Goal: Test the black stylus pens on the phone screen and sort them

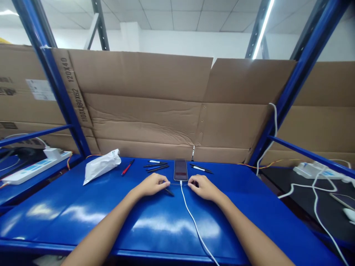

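Observation:
My left hand point(152, 184) is closed in a pinch, and my right hand point(203, 187) pinches opposite it. Between their fingertips runs a thin rod point(175, 184) that looks like a pen refill; it is too fine to make out well. A dark pen part point(169, 192) lies on the table just under my left fingers. Behind the hands, a phone point(181, 170) lies with a white charging cable point(191, 218) plugged into its near end. Several black pens point(157, 168) are left of the phone, and black and white pens point(202, 169) are right of it.
A red pen point(128, 167) and a white plastic packet point(102, 166) lie on the blue table point(83, 207) at left. Cardboard point(155, 111) walls the back between blue posts. Power strips point(36, 168) and cables stand on both side surfaces.

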A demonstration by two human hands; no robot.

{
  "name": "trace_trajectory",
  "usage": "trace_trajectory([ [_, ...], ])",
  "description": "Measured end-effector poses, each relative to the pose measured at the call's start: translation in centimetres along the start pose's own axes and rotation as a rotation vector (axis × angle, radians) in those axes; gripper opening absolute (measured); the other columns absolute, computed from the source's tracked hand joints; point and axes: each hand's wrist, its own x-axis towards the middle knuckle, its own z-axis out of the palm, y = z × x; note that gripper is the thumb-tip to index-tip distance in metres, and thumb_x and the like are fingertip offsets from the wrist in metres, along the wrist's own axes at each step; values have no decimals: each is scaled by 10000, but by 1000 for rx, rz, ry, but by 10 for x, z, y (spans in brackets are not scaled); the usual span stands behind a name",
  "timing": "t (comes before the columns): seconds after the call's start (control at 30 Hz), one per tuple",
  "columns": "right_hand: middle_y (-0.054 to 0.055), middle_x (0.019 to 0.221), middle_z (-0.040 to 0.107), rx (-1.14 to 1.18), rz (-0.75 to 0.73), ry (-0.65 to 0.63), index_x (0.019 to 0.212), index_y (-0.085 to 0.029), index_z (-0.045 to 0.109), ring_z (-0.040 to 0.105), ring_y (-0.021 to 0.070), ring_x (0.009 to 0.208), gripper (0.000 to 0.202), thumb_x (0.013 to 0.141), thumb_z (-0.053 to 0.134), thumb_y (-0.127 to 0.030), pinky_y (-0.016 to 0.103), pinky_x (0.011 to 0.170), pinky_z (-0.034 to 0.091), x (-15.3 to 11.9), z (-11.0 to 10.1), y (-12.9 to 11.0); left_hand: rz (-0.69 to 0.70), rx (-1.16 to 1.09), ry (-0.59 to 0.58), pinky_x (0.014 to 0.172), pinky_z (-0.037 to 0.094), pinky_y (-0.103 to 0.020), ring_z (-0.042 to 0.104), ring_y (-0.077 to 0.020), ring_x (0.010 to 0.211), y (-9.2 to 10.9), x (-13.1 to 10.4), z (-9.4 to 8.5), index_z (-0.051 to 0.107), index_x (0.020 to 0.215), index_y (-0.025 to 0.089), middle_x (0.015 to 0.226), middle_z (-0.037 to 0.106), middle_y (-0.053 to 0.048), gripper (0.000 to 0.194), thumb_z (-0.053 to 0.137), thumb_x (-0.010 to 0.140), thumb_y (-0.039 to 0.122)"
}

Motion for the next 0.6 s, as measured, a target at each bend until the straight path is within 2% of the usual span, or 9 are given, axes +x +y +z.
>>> trace_trajectory([
  [0.13,65,908,769,-61,10,-16,978,-205,765,684,217,796,188,933,589,-252,302,718,483,0,-2,6,-71,53,59,586,339,-249,556,-176,623,-4,-1,-4,727,1081,201,683,639,10,361,527,971,480],
  [0.27,85,1116,765,-52,2,60,1098,-207,742,695,248,1005,285,957,495,-197,358,886,501,1,-13,7,-96,50,85,590,327,-252,524,-169,610,-3,-1,-7,680,1022,201,653,572,32,212,534,922,317],
  [0.33,74,1059,769,-59,34,82,1077,-204,729,699,234,942,270,947,495,-180,339,830,504,0,-20,8,-74,24,80,610,341,-254,531,-166,628,-3,-2,-7,667,995,198,674,575,32,186,526,880,236],
  [0.43,45,863,749,-95,61,37,953,-201,721,664,201,753,176,928,547,-193,290,676,460,-1,-22,11,-27,-34,76,627,361,-256,536,-161,643,0,-2,-7,654,997,190,700,589,27,178,531,874,228],
  [0.6,32,801,721,-105,5,-44,907,-205,730,639,194,748,134,906,599,-179,280,669,423,-2,-12,11,21,-130,165,621,383,-245,531,-149,668,7,-2,-5,642,1007,177,744,590,13,188,583,905,323],
])
